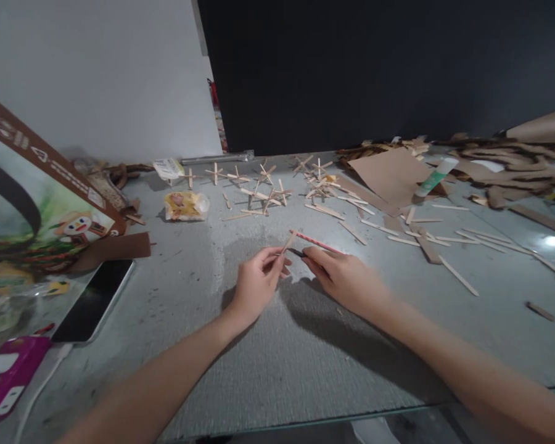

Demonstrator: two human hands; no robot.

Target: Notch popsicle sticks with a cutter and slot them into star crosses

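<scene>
My left hand (255,282) is closed on a thin wooden craft stick (288,242), which slants up and away from the fingertips. Close by on the right, my right hand (346,280) grips a small dark tool with a narrow tip (296,252). That tip points left at the stick; I cannot tell whether they touch. Most of the tool is hidden in the fingers, so its kind is unclear. Just beyond the right hand lies a red patterned pencil (318,243), its near end behind the hand.
Several crossed-stick pieces (268,197) stand at the back; loose sticks (457,275) lie to the right. A glue stick (436,177) rests by brown cardboard (383,176). At left are a phone (94,302), a magenta device (16,376), a printed bag (50,203) and a yellow packet (185,206).
</scene>
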